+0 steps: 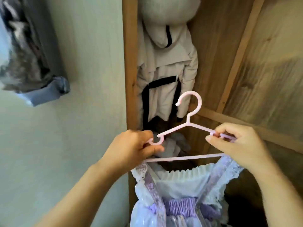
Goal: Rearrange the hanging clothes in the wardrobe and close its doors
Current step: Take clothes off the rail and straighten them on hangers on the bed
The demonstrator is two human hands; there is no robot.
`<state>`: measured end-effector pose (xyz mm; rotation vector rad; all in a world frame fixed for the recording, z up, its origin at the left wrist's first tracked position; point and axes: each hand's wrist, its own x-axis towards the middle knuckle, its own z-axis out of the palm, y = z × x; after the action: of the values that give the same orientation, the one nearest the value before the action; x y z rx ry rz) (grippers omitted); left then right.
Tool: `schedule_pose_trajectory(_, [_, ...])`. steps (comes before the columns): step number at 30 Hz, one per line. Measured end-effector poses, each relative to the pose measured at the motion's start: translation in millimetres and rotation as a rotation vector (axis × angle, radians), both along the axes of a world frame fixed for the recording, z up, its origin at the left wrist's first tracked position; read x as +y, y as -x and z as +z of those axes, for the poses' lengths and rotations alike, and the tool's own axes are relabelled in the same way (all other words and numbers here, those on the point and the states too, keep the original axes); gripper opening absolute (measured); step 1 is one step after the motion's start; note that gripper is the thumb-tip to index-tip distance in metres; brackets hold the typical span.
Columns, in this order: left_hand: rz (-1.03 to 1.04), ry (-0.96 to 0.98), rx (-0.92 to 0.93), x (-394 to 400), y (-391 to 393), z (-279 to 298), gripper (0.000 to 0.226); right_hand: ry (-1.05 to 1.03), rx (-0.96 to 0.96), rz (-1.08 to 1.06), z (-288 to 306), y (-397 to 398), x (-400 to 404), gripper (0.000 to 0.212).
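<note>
1. Two hands hold one pink hanger (188, 125) in front of us: our left hand (131, 145) curls its fingers round the hanger's left end, and our right hand (236, 145) pinches the right shoulder between thumb and fingertips.
2. Below the hands, a lilac dress (178, 194) with white lace trim and a pleated white neckline hangs from the hanger, its straps looped over the bottom bar.
3. The hanger's hook points up and is free, touching nothing.
4. Beyond it stands the open wooden wardrobe (129, 63); inside, a cream hooded coat (165, 63) with black straps hangs against the left side.
5. At the wardrobe's bottom, behind the hanger, lies a heap of greyish clothes (175, 145), too blurred to tell apart.
6. Farther left, against the pale wall (91, 46), hangs a grey furry garment (21, 51) with a blue cuff.
</note>
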<state>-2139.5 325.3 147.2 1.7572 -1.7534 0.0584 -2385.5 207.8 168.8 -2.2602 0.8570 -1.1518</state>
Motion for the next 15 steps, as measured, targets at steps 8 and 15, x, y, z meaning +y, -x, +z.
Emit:
schedule_pose_trajectory(8, [0.321,-0.092,0.052,161.4,-20.7,-60.3,0.05,-0.044,0.041,0.437,-60.3,-81.7,75.4,0.015])
schedule_pose_trajectory(15, [0.614,-0.052,0.086,281.8,-32.0,-68.7,0.044,-0.081,0.034,0.744,-81.2,-165.8,141.8,0.017])
